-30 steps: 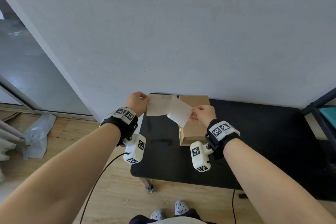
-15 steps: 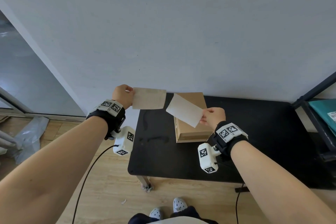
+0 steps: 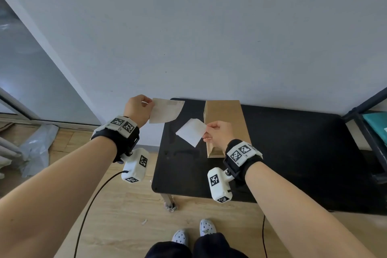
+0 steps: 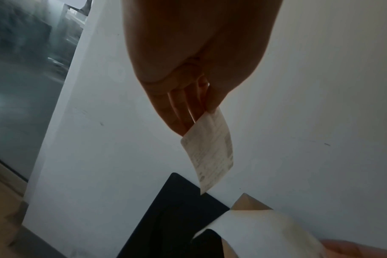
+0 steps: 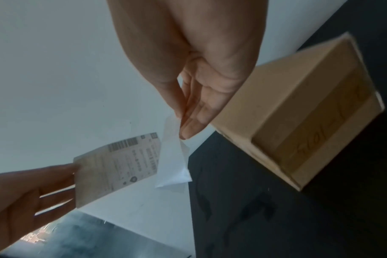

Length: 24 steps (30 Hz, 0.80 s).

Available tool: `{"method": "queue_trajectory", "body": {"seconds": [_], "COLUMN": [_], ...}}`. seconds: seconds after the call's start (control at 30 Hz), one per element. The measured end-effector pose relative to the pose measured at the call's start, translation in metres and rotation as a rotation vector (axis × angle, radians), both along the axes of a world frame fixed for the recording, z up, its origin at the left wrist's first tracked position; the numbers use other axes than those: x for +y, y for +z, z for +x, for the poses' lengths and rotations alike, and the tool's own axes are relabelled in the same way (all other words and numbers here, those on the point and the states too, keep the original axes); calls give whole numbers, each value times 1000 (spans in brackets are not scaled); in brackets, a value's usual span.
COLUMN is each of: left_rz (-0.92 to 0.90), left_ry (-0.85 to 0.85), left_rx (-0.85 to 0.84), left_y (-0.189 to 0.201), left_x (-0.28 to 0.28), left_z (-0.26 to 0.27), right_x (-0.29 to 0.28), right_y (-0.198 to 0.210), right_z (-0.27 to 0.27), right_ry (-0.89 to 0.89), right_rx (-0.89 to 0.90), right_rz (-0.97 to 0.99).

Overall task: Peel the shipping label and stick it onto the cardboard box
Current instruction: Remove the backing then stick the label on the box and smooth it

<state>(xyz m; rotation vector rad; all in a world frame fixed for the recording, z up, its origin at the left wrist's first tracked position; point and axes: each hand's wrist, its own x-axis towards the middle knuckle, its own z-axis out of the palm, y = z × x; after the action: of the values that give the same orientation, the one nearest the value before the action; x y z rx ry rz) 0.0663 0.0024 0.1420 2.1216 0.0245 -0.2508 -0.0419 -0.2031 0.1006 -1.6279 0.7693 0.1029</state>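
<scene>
Since a moment ago, both hands dropped lower: left hand [image 3: 138, 108] pinches the printed shipping label [image 3: 166, 112], right hand [image 3: 219, 132] pinches the blank backing sheet [image 3: 191, 134], beside the cardboard box [image 3: 225, 113] on the black counter [image 3: 293, 153] against a pale wall [image 3: 209, 37].

Left hand [image 3: 137, 109]: raised over the table's left edge, thumb and fingers pinching a sheet's edge.
Right hand [image 3: 218, 132]: lower, apart from left, fingertips pinching another sheet.

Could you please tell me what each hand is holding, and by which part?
Left hand pinches the printed shipping label at its left edge; right hand pinches the blank backing sheet at its right edge.
</scene>
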Motion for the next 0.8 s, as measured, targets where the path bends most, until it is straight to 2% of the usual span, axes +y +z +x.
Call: {"method": "queue_trajectory", "body": {"seconds": [0.23, 0.43, 0.63, 0.8], "left_rz": [48, 46, 44, 25], "left_ry": [14, -6, -31, -70], "left_rx": [34, 64, 63, 49], "left_y": [-22, -36, -44, -37], "left_x": [23, 30, 31, 26], "left_z": [-5, -11, -15, -20], "right_x": [41, 53, 52, 49], "right_y": [-51, -94, -89, -73], "right_z": [0, -1, -8, -20], "right_ry": [-18, -13, -65, -70], "right_rx": [77, 262, 314, 272], "right_rz": [42, -141, -156, -91]}}
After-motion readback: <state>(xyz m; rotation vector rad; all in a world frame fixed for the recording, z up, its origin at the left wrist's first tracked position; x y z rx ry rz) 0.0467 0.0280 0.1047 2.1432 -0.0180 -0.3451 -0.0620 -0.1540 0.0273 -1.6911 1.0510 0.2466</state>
